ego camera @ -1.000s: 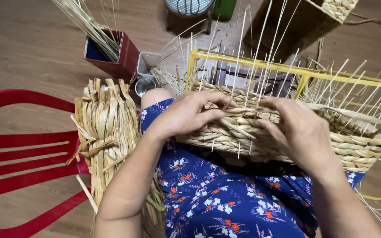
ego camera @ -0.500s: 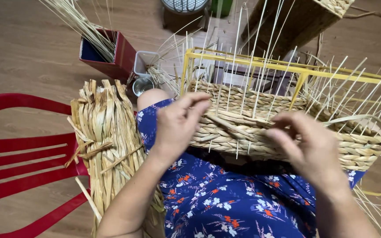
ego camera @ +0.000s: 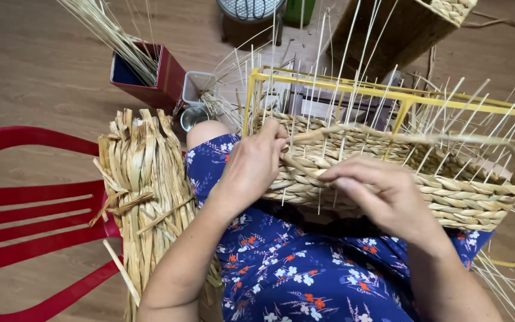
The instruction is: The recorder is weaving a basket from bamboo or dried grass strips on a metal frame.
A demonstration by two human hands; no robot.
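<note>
On the person's lap, across a blue flowered dress [ego camera: 305, 280], rests a half-woven basket [ego camera: 448, 191] built on a yellow wire frame [ego camera: 353, 89], with thin pale reeds [ego camera: 341, 65] standing up from its woven wall. The left hand [ego camera: 251, 170] lies against the basket's near left corner, its fingers [ego camera: 272, 134] curled in around a flat woven strand [ego camera: 388, 136] where it meets the upright reeds; the strand runs off to the right along the top of the weave. The right hand [ego camera: 388, 200] sits just beside it on the front wall, fingers [ego camera: 353, 173] bent and close together, pressing on the woven rows; whether they pinch anything cannot be told. The two hands are near each other but apart.

Against the left thigh leans a bundle of dried flat leaves [ego camera: 147, 191], tied around its middle. Left of that, on the wooden floor [ego camera: 37, 77], stands a red plastic chair [ego camera: 25, 209]. Toward the far side of the floor are a dark red box [ego camera: 156, 80] holding long straws [ego camera: 105, 27], a small grey cup [ego camera: 201, 86] just beside it, and a metal tin [ego camera: 192, 116] nearer the knee. Beyond the frame stands a second woven basket [ego camera: 451, 9] at the top right edge.
</note>
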